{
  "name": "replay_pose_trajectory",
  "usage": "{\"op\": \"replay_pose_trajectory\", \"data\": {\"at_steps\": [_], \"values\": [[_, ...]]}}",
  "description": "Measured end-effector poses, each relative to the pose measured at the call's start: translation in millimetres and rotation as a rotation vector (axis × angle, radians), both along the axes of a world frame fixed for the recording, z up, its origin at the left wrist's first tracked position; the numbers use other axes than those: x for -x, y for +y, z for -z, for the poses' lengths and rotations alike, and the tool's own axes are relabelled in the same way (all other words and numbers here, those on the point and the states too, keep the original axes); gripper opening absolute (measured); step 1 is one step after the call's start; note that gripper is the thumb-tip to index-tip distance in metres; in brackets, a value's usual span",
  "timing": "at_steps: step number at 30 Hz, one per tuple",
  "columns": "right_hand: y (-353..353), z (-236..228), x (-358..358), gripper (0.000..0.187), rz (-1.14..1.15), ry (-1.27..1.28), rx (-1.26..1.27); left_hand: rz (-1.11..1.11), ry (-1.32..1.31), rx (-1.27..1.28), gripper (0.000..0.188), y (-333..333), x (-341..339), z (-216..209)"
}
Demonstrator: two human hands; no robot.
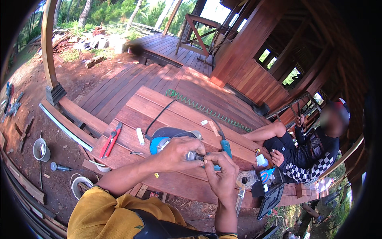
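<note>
"Both hands together, and there's something between them!"
"A small metal piece (pixel 195 156): the left hand (pixel 179 154) closes around it, the right hand (pixel 223 169) pinches its end. Fingers cover most of it, so its full shape can't be told."
"And the blue tool (pixel 158 145) behind the left hand?"
"Half hidden! Whether it joins the piece, no telling."
"Beneath, a worktop (pixel 129 113) of reddish planks; beyond the hands, a plank deck (pixel 115 93) and a wooden wall (pixel 244 81)."
"Red-handled pliers (pixel 111 140) well left, a white stick (pixel 140 136) nearer, a black cable (pixel 160 116) curving ahead."
"Just past the right hand, a teal tool (pixel 225 147), partly covered by it; farther out, a green coiled hose (pixel 203 109)."
"Off right, an open black case (pixel 270 202), then a seated person (pixel 314 147), lower legs out of sight behind the worktop!"
</note>
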State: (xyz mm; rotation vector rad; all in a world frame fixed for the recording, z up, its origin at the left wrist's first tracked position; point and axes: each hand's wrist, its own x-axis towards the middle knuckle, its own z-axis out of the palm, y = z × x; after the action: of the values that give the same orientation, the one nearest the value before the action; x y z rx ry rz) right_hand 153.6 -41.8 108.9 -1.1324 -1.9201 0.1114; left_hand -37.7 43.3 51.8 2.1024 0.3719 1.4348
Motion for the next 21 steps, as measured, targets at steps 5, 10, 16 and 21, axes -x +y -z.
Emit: {"op": "replay_pose_trajectory", "data": {"at_steps": [5, 10, 16, 21], "values": [[1, -2, 1, 0.011, 0.017, 0.01, 0.005, -0.002, 0.006, -0.042, 0.026, 0, 0, -1], [-1, 2, 2, 0.011, 0.055, 0.052, 0.014, 0.021, 0.007, -0.088, 0.022, 1, 1, -3], [4, 5, -1, 0.015, -0.028, 0.004, -0.08, 0.075, -0.01, -0.183, 0.021, 7, 7, -9], [18, 5, -3, 0.02, -0.075, -0.063, -0.162, 0.157, 0.026, -0.234, 0.019, 22, 16, -17]]}}
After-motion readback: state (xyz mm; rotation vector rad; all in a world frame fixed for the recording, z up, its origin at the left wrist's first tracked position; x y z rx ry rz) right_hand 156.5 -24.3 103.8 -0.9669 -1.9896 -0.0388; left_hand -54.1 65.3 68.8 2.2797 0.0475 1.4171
